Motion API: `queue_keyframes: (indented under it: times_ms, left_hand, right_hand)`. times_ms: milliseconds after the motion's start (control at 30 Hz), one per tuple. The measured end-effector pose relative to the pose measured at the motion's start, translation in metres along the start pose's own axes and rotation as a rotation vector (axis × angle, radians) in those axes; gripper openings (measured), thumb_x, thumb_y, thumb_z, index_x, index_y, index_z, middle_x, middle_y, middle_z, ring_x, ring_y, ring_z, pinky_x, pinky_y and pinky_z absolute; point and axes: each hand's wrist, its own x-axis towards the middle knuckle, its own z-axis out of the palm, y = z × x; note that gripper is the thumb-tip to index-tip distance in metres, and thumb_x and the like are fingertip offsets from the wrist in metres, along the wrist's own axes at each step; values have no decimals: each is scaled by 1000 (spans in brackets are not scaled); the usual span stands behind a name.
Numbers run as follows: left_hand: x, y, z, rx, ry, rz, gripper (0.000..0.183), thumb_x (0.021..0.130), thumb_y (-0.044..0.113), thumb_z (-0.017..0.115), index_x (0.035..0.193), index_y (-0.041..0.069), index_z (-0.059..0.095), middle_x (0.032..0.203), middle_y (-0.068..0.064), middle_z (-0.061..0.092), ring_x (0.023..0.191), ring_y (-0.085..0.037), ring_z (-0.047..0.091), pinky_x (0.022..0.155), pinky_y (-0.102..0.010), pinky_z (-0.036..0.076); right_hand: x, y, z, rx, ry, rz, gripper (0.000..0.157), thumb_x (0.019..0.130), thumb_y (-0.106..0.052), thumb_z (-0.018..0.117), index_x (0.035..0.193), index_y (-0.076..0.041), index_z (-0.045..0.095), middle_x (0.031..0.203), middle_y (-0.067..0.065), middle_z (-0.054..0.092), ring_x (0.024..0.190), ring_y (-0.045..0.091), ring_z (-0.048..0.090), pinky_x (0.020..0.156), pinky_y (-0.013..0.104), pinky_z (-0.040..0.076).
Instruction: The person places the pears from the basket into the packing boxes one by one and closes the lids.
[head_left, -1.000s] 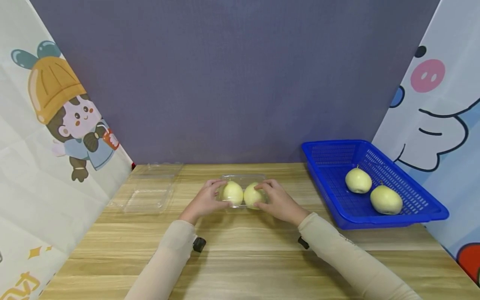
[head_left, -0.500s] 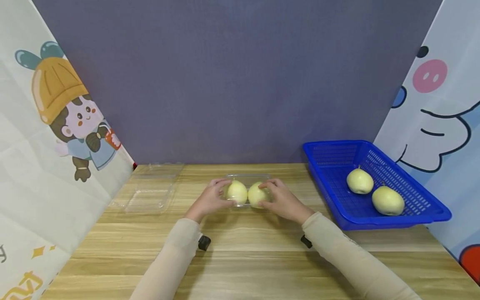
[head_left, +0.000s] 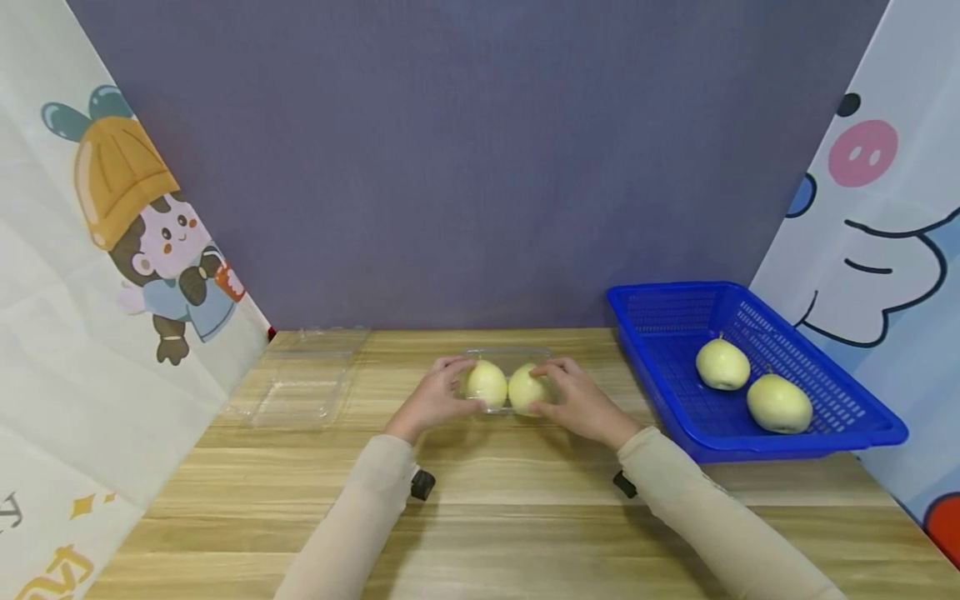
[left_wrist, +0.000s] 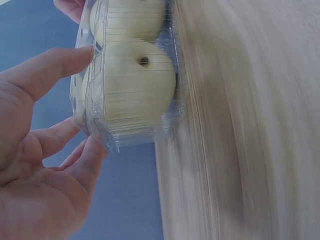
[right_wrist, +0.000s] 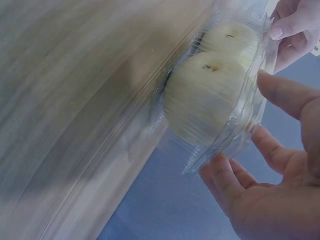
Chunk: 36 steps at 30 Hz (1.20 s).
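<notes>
A transparent plastic clamshell box (head_left: 508, 357) stands on the table in the middle of the head view, with two pale yellow pears inside, a left pear (head_left: 487, 385) and a right pear (head_left: 528, 390). My left hand (head_left: 442, 396) grips the box's left end, thumb on the near side and fingers round the far side. At the right end my right hand (head_left: 581, 404) holds it the same way. Both wrist views show the fingertips (left_wrist: 82, 57) at the box's rim (right_wrist: 240, 120), where lid and base meet. The pears (left_wrist: 135, 85) show through the ribbed wall.
On the left lies another transparent plastic box (head_left: 300, 396), its lid raised toward the back. A blue perforated basket (head_left: 660, 400) sits at the right with two more pears (head_left: 780, 403) in it. A grey-blue wall (head_left: 480, 167) closes off the table's back edge.
Both hands and the box with its pears have slid a little to the right along the table. The view has shifted slightly too. The hold on the box looks unchanged.
</notes>
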Motion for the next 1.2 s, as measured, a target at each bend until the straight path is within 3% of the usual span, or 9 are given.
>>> queue_keyframes:
  times_ms: [667, 1200]
  left_hand:
    - [10, 8, 16, 3, -10, 26, 79, 83, 20, 84, 150, 7, 45, 154, -19, 29, 126, -45, 50, 101, -45, 50]
    - [16, 13, 25, -3, -26, 34, 79, 83, 18, 83, 151, 6, 43, 155, -18, 27, 127, -44, 49, 103, -44, 49]
  right_hand:
    - [-8, 12, -11, -53, 32, -6, 51, 87, -18, 81, 131, -2, 59, 136, 25, 48, 124, 45, 50, 104, 61, 43]
    - [-9, 14, -20, -84, -2, 66, 51, 89, -18, 78, 133, -1, 57, 137, 28, 46, 125, 48, 48, 104, 62, 42]
